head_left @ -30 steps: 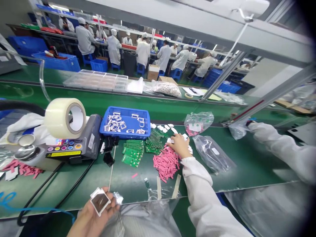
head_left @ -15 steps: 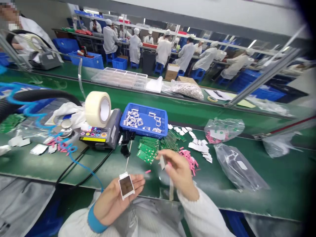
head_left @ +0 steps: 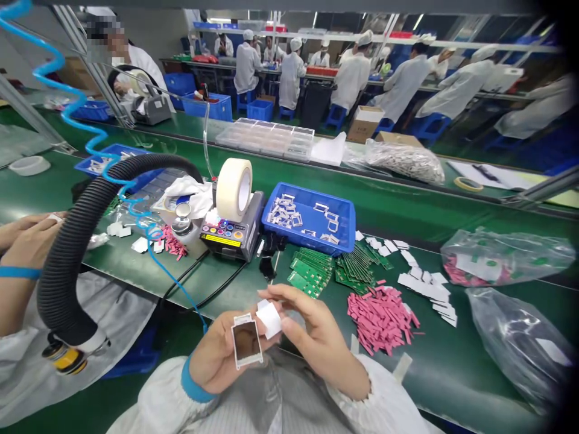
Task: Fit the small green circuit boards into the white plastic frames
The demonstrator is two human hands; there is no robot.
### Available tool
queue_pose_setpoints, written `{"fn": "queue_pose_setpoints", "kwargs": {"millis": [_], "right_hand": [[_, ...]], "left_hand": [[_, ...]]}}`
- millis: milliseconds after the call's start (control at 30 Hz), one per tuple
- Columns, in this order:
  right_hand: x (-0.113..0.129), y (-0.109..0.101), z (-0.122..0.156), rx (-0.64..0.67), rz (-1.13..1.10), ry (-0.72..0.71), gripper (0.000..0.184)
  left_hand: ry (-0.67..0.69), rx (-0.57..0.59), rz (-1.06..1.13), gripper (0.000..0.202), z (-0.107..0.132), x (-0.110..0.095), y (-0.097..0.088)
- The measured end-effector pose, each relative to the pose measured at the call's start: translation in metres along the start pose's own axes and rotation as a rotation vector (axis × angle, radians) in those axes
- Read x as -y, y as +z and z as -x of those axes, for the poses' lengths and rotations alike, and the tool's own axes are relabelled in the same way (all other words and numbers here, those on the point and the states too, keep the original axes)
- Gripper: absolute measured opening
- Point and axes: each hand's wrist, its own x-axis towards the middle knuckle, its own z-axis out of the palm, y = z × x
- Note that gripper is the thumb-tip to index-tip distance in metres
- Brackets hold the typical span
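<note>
On the palm of my left hand point(head_left: 211, 355) lies a small display screen point(head_left: 247, 343), dark and square in a white frame, with the thumb at its edge. My right hand point(head_left: 323, 337) is closed on a flat white square piece point(head_left: 269, 319) between thumb and fingers. That piece is just right of the screen, over the left fingers, which it partly hides. Beyond my hands lie green circuit boards point(head_left: 310, 271). A pile of pink strips point(head_left: 382, 316) sits right of my right hand, with loose white squares point(head_left: 427, 283) behind it.
Past the boards stands a blue tray point(head_left: 344, 226) of white frames. Left of it, a tape dispenser point(head_left: 226, 238) carries a tape roll point(head_left: 233, 190). A black hose point(head_left: 72, 259) arches near a co-worker's hands point(head_left: 27, 241). Plastic bags point(head_left: 511, 337) lie at right.
My right hand has brought the white piece left and down, beside the screen on my left hand. The camera view has swung left, so the bench appears farther right.
</note>
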Motion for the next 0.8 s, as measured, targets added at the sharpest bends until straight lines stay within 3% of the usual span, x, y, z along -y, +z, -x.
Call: {"fn": "queue_pose_setpoints", "kwargs": {"millis": [100,233,433,667,733,800], "right_hand": [[0.007,0.002,-0.006,-0.032,0.183,0.039,0.025],[0.005,0.009,-0.007,-0.122,0.390,-0.110,0.025],[-0.003,0.019,-0.001,-0.206,0.445,-0.219,0.025],[-0.004,0.026,-0.007,-0.314,0.437,-0.151,0.014],[-0.007,0.024,0.000,-0.354,0.392,-0.079,0.015],[-0.019,0.022,0.012,-0.299,0.369,0.058,0.016]], "left_hand": [[0.015,-0.030,-0.140,0.036,0.000,-0.001,-0.002],[0.015,-0.058,-0.203,0.037,0.000,-0.001,-0.004],[0.038,-0.082,-0.269,0.037,-0.001,-0.005,-0.004],[0.031,-0.155,-0.206,0.036,0.000,-0.003,-0.019],[0.104,-0.219,-0.097,0.036,0.000,-0.003,-0.030],[0.171,-0.261,-0.017,0.035,0.002,-0.005,-0.041]]}}
